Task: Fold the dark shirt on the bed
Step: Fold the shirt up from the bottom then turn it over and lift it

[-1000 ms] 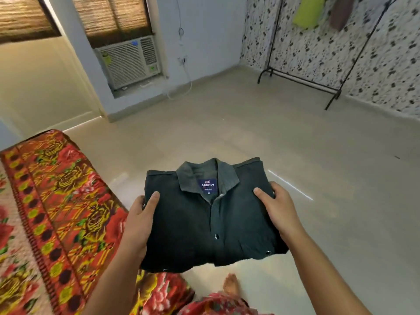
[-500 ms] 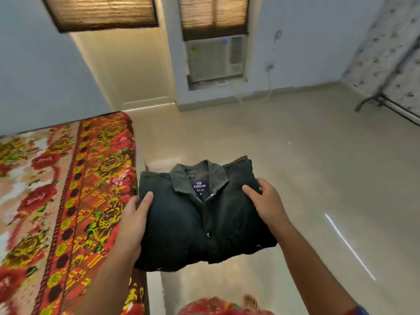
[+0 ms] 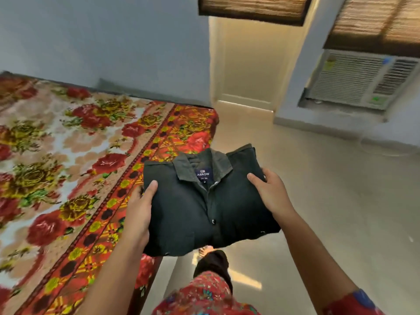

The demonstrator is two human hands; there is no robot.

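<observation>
The dark shirt (image 3: 195,208) is folded into a compact rectangle, collar and blue label facing up, buttons down the front. I hold it in the air between both hands, over the right edge of the bed (image 3: 75,169). My left hand (image 3: 141,210) grips its left side with the thumb on top. My right hand (image 3: 270,192) grips its right side the same way. The bed has a red, yellow and cream floral cover and fills the left half of the view.
Pale tiled floor (image 3: 329,201) lies to the right of the bed. A window air conditioner (image 3: 363,78) sits in the far wall, with a doorway (image 3: 247,64) beside it. My leg and foot (image 3: 211,264) show below the shirt.
My view has swung left from the open floor toward the bed. The folded shirt, still in both hands, now hangs over the bed's right edge instead of over the floor.
</observation>
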